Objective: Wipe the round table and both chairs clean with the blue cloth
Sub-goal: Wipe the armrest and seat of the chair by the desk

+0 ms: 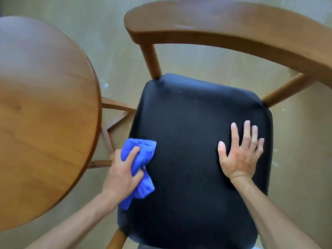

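Note:
A wooden chair with a black padded seat (188,132) and a curved wooden backrest (224,27) fills the middle and right of the view. My left hand (122,175) grips the bunched blue cloth (142,159) against the seat's left edge. My right hand (241,151) lies flat on the right part of the seat, fingers spread, holding nothing. The round wooden table (45,114) is on the left, close beside the chair. A second chair is not visible.
The table's wooden leg braces (115,114) show in the narrow gap between table and chair. Pale tiled floor (188,58) lies beyond the seat, with a few white specks near the table edge.

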Action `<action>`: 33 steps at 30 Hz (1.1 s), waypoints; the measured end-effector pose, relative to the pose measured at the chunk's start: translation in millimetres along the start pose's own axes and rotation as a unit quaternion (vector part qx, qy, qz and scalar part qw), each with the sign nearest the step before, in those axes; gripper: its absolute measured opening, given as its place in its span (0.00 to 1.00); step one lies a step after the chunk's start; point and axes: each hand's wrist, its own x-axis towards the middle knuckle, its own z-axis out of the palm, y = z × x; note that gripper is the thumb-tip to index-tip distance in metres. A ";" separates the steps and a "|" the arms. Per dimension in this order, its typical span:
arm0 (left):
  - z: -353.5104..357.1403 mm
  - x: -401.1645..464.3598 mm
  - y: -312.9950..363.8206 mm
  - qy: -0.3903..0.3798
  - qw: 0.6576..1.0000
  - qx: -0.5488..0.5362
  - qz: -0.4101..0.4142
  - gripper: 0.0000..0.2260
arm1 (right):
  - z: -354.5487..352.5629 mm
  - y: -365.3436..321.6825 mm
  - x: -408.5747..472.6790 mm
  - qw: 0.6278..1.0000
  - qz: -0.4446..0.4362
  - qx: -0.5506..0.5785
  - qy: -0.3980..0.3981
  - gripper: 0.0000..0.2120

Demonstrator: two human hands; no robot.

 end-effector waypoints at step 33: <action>55.7 -67.9 102.7 -0.134 0.931 0.161 0.298 0.30 | -5.1 2.3 1.3 1.000 -0.003 0.004 -0.028 0.25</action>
